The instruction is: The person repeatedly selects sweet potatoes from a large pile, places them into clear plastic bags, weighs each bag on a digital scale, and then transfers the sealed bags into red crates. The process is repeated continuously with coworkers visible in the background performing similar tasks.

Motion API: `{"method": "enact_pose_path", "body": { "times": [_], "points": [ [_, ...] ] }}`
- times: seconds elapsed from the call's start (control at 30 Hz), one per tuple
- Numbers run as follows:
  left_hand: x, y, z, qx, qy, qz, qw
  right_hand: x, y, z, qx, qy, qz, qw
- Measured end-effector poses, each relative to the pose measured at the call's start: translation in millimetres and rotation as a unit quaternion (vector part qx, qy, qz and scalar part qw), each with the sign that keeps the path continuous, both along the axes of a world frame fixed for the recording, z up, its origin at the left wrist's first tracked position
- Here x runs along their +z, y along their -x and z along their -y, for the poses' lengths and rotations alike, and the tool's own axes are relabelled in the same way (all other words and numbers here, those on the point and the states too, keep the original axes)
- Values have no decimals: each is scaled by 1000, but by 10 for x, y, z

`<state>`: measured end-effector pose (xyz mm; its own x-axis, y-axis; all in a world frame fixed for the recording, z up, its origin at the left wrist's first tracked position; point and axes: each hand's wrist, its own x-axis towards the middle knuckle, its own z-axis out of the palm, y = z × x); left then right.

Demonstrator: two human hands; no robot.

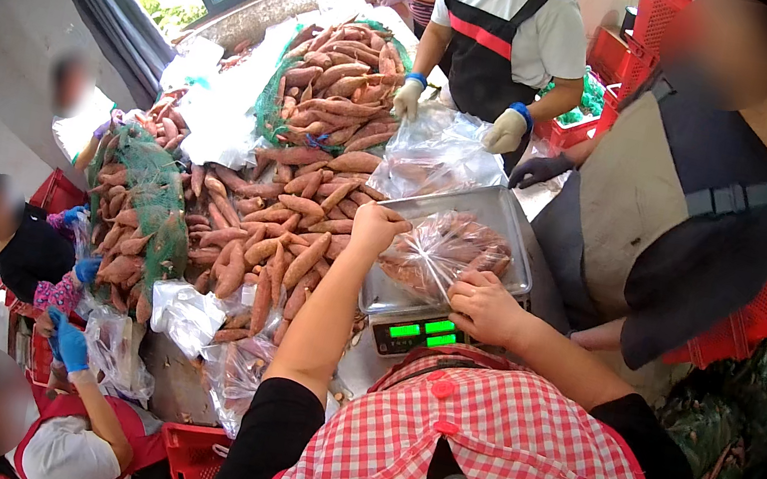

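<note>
A clear plastic bag of reddish sweet potatoes rests on the metal tray of a digital scale, whose display is lit green. Creases in the plastic radiate from a gathered point at the top of the bag. My left hand pinches plastic at the bag's left side, its fingertips closed. On the near right side, my right hand grips the bag's plastic, partly hiding that edge.
Loose sweet potatoes cover the table left of the scale, with netted piles beyond. A gloved co-worker handles another plastic bag behind the tray. Another person stands close at right. A red crate sits at lower left.
</note>
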<state>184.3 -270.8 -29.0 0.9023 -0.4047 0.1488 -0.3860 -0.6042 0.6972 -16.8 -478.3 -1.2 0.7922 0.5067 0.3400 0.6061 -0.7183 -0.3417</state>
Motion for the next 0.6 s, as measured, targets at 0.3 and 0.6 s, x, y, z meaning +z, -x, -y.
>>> {"method": "enact_pose_path", "body": {
  "times": [0.3,0.6],
  "points": [
    [50,511,142,-73,108,80,988,-46,37,106,-27,-120,24,992],
    [-254,724,423,-16,5,149,989,65,-409,97,-26,-348,47,936]
  ]
}}
